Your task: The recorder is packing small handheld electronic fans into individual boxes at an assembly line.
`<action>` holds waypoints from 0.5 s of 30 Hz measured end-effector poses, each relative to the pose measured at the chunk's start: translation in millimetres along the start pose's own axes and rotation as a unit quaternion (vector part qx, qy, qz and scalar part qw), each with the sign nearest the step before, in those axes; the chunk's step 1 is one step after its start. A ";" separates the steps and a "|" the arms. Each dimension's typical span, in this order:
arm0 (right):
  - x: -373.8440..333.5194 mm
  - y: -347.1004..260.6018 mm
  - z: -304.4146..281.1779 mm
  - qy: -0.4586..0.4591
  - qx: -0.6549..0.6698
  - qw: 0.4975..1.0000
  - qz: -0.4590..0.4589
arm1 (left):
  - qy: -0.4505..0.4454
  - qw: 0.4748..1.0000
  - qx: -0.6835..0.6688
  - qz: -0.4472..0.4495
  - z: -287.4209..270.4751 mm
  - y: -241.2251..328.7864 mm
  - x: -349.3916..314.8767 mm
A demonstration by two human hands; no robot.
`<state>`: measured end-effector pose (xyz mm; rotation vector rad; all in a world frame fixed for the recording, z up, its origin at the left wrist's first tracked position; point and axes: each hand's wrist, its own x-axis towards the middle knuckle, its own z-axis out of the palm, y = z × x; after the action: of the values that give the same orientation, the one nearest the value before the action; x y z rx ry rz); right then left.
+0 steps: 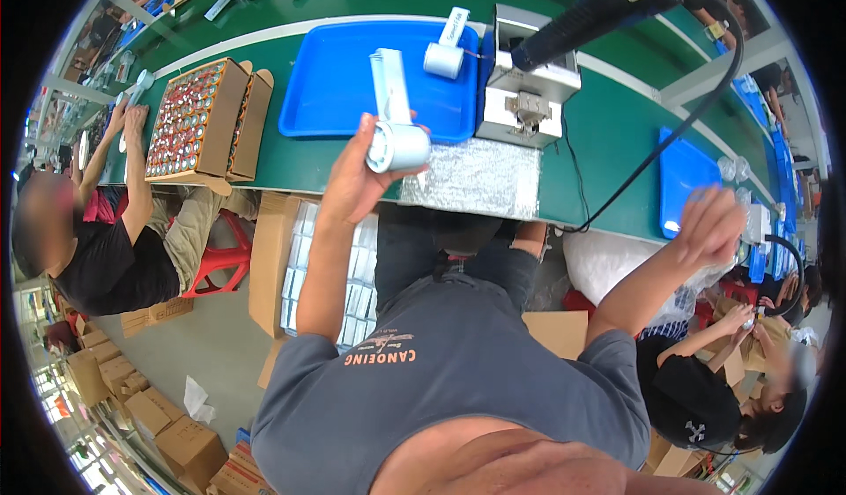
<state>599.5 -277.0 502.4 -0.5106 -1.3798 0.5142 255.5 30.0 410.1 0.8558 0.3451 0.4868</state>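
My left hand is closed round the cup-shaped head of a pale blue plastic housing. Its long flat handle points up and away, over the near part of a blue tray. A similar housing with a labelled handle lies at the tray's right end, beside a metal box-shaped fixture. Over that fixture reaches a black cylindrical tool with a thick cable. Off to the right, my right hand is raised near the table edge; its bent fingers are blurred, and nothing shows clearly in them.
Silver foil covers the bench edge before me. To the left stands a carton of small round parts, near a seated co-worker. A smaller blue tray is at the right. Below the bench, an open carton holds pale pieces.
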 end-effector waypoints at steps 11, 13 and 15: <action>230.5 298.9 -86.1 -0.375 -0.353 0.818 0.255 | 0.151 0.977 0.089 0.123 -43.6 -0.7 29.9; 244.9 331.9 -61.6 -0.434 -0.332 0.768 0.335 | 0.167 0.963 0.152 0.145 -46.5 -9.4 22.8; 244.4 350.5 -46.7 -0.466 -0.306 0.750 0.356 | 0.168 0.964 0.153 0.138 -48.4 -18.1 17.4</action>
<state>659.5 147.5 471.1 -1.4973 -2.3398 1.0229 251.9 59.9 364.7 1.1307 0.6279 0.8575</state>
